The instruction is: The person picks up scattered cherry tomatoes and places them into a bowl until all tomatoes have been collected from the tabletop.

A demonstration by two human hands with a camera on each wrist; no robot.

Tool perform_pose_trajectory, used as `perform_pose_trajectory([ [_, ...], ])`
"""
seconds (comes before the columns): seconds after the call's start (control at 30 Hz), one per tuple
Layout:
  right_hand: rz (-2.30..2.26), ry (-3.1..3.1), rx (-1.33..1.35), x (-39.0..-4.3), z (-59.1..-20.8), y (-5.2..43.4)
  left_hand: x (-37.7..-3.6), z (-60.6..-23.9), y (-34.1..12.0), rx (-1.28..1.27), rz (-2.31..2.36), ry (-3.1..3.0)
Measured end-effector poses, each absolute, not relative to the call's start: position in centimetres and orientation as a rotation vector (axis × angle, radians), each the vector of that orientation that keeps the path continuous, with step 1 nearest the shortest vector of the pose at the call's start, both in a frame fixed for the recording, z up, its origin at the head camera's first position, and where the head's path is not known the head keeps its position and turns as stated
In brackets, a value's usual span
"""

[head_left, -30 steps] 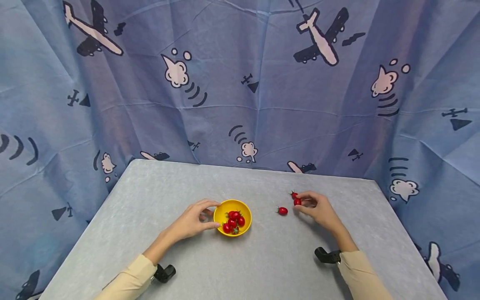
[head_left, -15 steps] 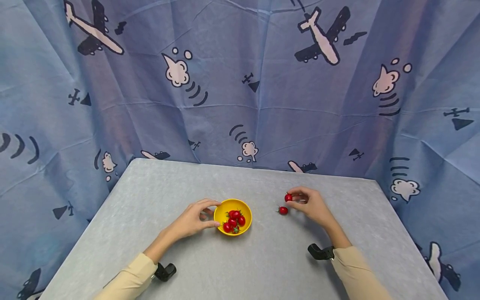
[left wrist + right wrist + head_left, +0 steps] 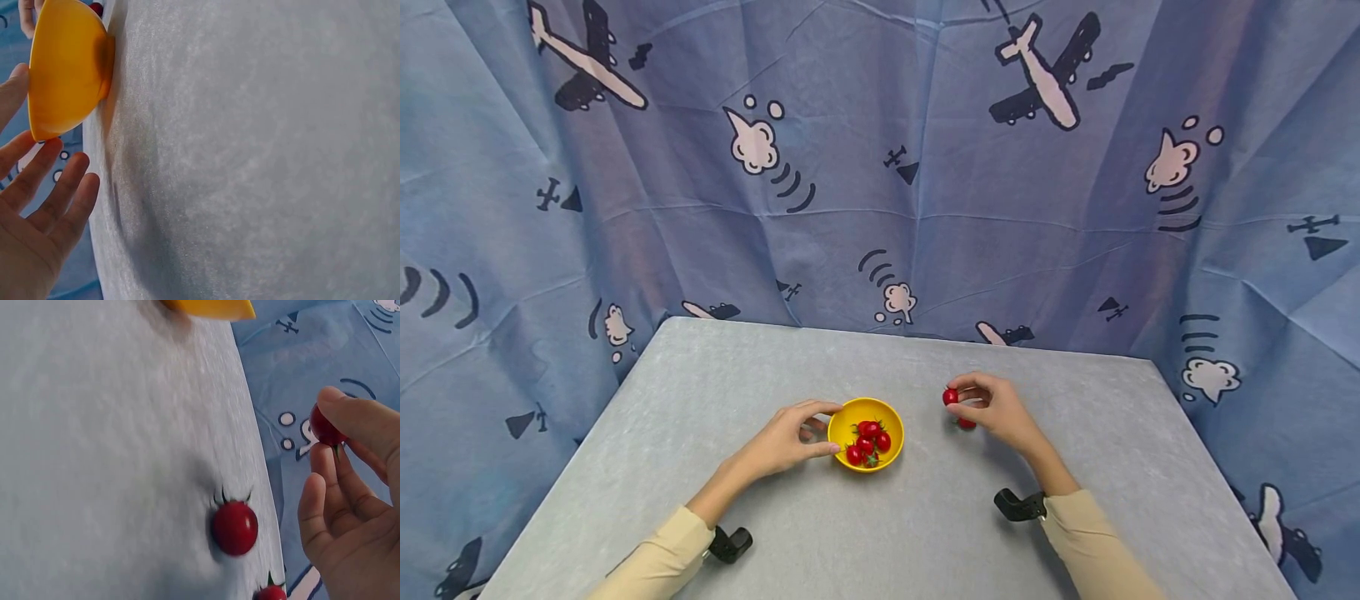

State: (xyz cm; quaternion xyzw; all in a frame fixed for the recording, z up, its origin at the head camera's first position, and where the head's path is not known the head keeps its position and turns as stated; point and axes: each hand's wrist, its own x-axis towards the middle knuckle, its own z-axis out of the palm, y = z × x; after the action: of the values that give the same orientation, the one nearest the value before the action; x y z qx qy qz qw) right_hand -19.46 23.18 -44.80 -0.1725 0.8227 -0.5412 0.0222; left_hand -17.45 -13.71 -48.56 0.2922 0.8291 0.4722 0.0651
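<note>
Pinching one cherry tomato (image 3: 951, 397) between thumb and fingertip, my right grip (image 3: 1002, 409) holds it above the table (image 3: 760, 358), to the right of the yellow bowl (image 3: 861, 409). My left grip (image 3: 781, 440) lies relaxed, thumb and forefinger touching that bowl's rim. Several red tomatoes (image 3: 870, 430) sit inside it. Near my right grip, two loose tomatoes (image 3: 234, 529) rest on the table, near each other. A blue printed curtain (image 3: 842, 150) hangs behind.

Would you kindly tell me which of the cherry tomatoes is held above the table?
The cherry tomato pinched in the right hand; the others rest in the yellow bowl or on the table.
</note>
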Motion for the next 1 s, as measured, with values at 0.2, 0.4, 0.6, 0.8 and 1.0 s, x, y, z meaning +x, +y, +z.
perform_pose_trajectory([
  [0.2,-1.716,2.491,-0.557,-20.2,-46.5,22.4,-17.4,-48.5,-13.7,0.882,1.417,2.501],
  [0.4,-1.754,2.443,-0.639,-20.2,-46.6,21.0,-17.4,-48.5,-13.8,0.882,1.417,2.495],
  [0.6,-1.755,2.403,-0.681,-19.8,-46.5,19.7,-17.4,-48.5,-13.7,0.882,1.415,2.497],
  [0.8,-1.754,2.365,-0.734,-19.3,-46.6,18.6,-17.4,-48.5,-13.7,0.873,1.402,2.507],
  [1.0,-1.704,2.373,-0.720,-18.5,-46.2,17.7,-17.4,-48.6,-13.7,0.870,1.392,2.514],
])
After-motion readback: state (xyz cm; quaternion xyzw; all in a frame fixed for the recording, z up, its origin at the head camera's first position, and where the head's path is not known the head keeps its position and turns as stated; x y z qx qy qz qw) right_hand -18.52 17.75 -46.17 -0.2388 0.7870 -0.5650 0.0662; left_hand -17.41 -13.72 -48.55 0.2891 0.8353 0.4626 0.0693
